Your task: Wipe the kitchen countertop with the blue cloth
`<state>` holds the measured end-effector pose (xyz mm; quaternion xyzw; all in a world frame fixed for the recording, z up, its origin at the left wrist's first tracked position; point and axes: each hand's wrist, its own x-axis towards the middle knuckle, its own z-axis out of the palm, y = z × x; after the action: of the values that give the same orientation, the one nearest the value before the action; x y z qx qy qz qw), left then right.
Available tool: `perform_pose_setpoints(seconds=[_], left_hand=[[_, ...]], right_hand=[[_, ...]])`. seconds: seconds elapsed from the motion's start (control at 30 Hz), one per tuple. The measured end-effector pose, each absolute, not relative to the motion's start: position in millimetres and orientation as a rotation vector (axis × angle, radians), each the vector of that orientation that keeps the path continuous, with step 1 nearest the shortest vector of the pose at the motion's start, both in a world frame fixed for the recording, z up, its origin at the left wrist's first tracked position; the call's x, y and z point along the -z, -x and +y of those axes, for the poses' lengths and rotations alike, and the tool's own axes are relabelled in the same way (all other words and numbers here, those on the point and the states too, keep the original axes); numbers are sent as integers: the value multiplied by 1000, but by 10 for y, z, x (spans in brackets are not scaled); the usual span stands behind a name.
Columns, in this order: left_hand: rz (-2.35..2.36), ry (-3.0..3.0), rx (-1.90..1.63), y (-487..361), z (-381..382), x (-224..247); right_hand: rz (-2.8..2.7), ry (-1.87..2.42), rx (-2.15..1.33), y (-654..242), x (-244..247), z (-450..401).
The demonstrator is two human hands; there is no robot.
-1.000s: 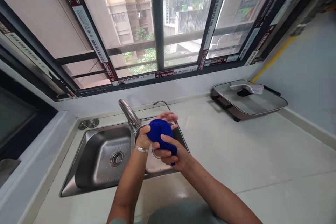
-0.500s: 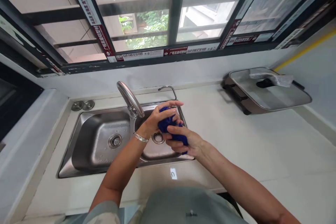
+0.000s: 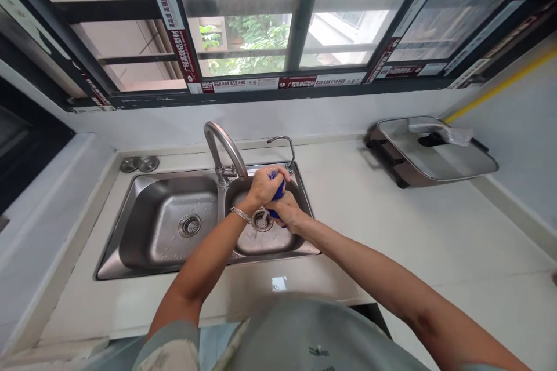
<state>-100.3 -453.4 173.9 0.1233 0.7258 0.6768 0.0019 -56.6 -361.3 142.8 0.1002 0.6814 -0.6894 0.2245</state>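
Observation:
A bunched blue cloth [image 3: 278, 191] is squeezed between both hands, over the right basin [image 3: 265, 246] of the steel sink. My left hand [image 3: 263, 185] wraps round its upper part, fingers curled. Just below and to the right, my right hand [image 3: 286, 208] grips the lower part; a bit of blue shows beneath it. Water seems to run from the cloth near the drain [image 3: 261, 220]. Much of the cloth is hidden by my fingers.
The curved faucet [image 3: 226, 148] stands behind the basins, with a thin small tap [image 3: 285, 140] to its right. The left basin [image 3: 174, 226] has water drops. Two drain covers [image 3: 139, 164] lie at the back left. A lidded electric pan [image 3: 435, 153] sits at the right.
Both hands have moved lower and closed tightly round the cloth, which is now squeezed smaller. Before, the fingers were looser and more blue showed. The view has shifted slightly.

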Motion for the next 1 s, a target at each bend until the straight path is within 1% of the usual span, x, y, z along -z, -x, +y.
perform_pose_setpoints(seconds=[0.13, 0.27, 0.43, 0.57, 0.77, 1.0], left_hand=[[2389, -368, -2190, 942, -4509, -1795], [2502, -396, -2282, 880, -4485, -1874], [2403, -296, -2586, 928, -4429, -1932], [2334, -182, -2753, 1020, -4367, -1928], [2068, 104, -2998, 1069, -4254, -1797], [1948, 404, -2987, 981, -4202, -1371]], right_hand=[[2178, -239, 1876, 645, -1410, -3624], [2482, -138, 1802, 697, -1493, -3595], [2917, 107, 1403, 731, -1634, -3572], [3013, 144, 1084, 773, -1766, -3548], [3073, 220, 626, 824, -1853, -3486], [3033, 279, 557, 741, -1535, -3425]])
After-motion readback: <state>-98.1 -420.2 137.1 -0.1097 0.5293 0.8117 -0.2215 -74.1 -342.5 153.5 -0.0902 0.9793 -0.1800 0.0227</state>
